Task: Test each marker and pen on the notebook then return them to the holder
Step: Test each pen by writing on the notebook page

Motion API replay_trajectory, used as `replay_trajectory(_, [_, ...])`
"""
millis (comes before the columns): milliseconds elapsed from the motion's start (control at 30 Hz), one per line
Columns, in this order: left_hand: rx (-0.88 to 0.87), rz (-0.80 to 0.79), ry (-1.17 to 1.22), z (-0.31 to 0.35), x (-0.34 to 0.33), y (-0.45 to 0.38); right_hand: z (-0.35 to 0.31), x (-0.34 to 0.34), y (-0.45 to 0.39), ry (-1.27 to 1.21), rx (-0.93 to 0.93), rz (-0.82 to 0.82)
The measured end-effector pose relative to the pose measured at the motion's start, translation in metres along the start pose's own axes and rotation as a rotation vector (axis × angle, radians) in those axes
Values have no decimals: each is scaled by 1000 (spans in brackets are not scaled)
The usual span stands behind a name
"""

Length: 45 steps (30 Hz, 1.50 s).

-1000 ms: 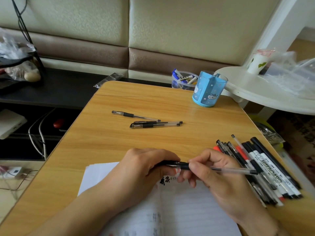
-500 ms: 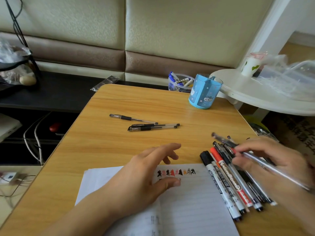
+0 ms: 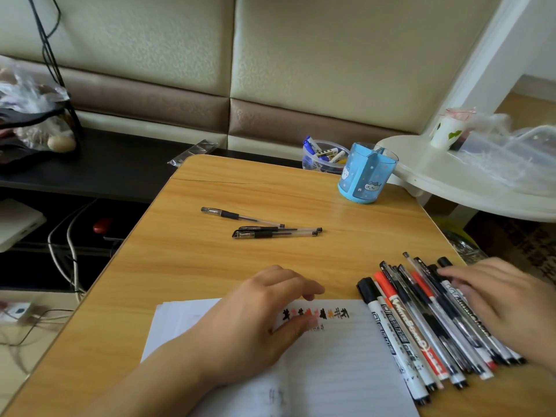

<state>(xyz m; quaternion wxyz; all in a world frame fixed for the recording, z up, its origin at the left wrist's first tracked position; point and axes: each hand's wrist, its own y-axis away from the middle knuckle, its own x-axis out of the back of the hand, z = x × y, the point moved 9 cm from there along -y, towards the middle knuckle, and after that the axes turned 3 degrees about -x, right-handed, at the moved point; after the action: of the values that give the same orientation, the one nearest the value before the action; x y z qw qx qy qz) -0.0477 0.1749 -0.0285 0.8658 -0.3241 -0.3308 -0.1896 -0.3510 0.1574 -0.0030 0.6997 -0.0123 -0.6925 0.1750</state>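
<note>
— What is the right hand (image 3: 499,302) doing?

— Its grip is slack: fingers straight, laid flat over the far side of the pile of pens and markers (image 3: 433,323), closed round none of them.

— And the left hand (image 3: 261,320)?

— Fingers loosely extended, pressing the notebook (image 3: 337,362) flat on the bench (image 3: 240,266), thumb by the row of test marks (image 3: 316,314).

— Which way do the pens lie?

— Directly under the right fingers, fanned side by side, long axes running from the caps, away from the person, back towards the near edge. The right hand is clearly nearer; I judge it picks next.

— The holder?

— The blue holder (image 3: 365,176) stands well beyond that grip, upright. Three pens (image 3: 270,230) lie apart, beyond the left hand.
</note>
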Motion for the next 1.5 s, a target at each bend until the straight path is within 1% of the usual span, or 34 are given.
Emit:
replay_trajectory(100, [-12, 8, -1, 1, 1, 0, -13, 17, -26, -26, -81, 70])
replay_trajectory(167, [-20, 13, 4, 2, 2, 0, -41, 18, -51, -81, -37, 54])
replay_trajectory(267, [-24, 13, 9, 2, 4, 0, -95, -1, -90, -177, 47, -80])
replay_trajectory(367, [-32, 6, 15, 3, 4, -1, -137, -32, -122, -163, 82, -211])
replay_trajectory(467, [-42, 7, 20, 2, 4, -1, -152, -55, -140, -179, 49, -257])
replay_trajectory(533, [-38, 20, 22, 0, 5, -1, -152, -61, -145, -208, 31, -246])
replay_trajectory(600, [-32, 55, 12, -3, 7, -1, -153, -61, -144, -179, 61, -232])
replay_trajectory(667, [-25, 144, -46, -5, 14, -1, -152, -54, -138, -152, 87, -202])
replay_trajectory(733, [15, 269, -161, -9, 26, 1, -150, -41, -128, -178, 91, -141])
replay_trajectory(800, [105, 357, -287, -18, 38, 3, -152, -19, -108, -274, 91, -62])
replay_trajectory(867, [164, 384, -366, -25, 45, 4, -155, 4, -83, -489, 74, 30])
replay_trajectory(933, [147, 374, -318, -24, 46, 4, -155, 26, -56, -825, 9, 132])
replay_trajectory(967, [121, 350, -268, -20, 43, 3, -156, 30, -45, -1057, -27, 153])
replay_trajectory(1000, [89, 305, -213, -14, 39, 2, -161, 29, -36, -1304, -60, 119])
replay_trajectory(1033, [51, 235, -151, -7, 33, 1, -169, 20, -29, -1486, -91, 37])
replay_trajectory(1067, [1, 149, -84, 3, 27, 1, -179, 10, -24, -1571, -106, -55])
replay_trajectory(1100, [-51, 67, -25, 12, 20, 0, -189, 1, -21, -1575, -102, -121])
replay_trajectory(1167, [-118, -35, 44, 23, 13, 1, -197, -9, -19, -1527, -97, -144])
replay_trajectory(1233, [-125, -43, 46, 23, 13, 0, -197, -9, -19, -1477, -62, -117])
replay_trajectory(1333, [-103, -56, 39, 20, 11, 2, -193, -4, -17, -1466, 3, -148])
replay_trajectory(1367, [-57, -67, 2, 15, 8, 2, -187, -4, -16, -1503, -15, -154])
replay_trajectory(1433, [20, -61, -157, 4, 5, 2, -174, -10, -13, -1551, -91, -158])
replay_trajectory(1467, [27, -55, -235, 0, 4, 3, -168, -14, -10, -1507, -140, -148])
replay_trajectory(1500, [36, -62, -279, -2, 3, 4, -161, -19, -8, -1407, -186, -122])
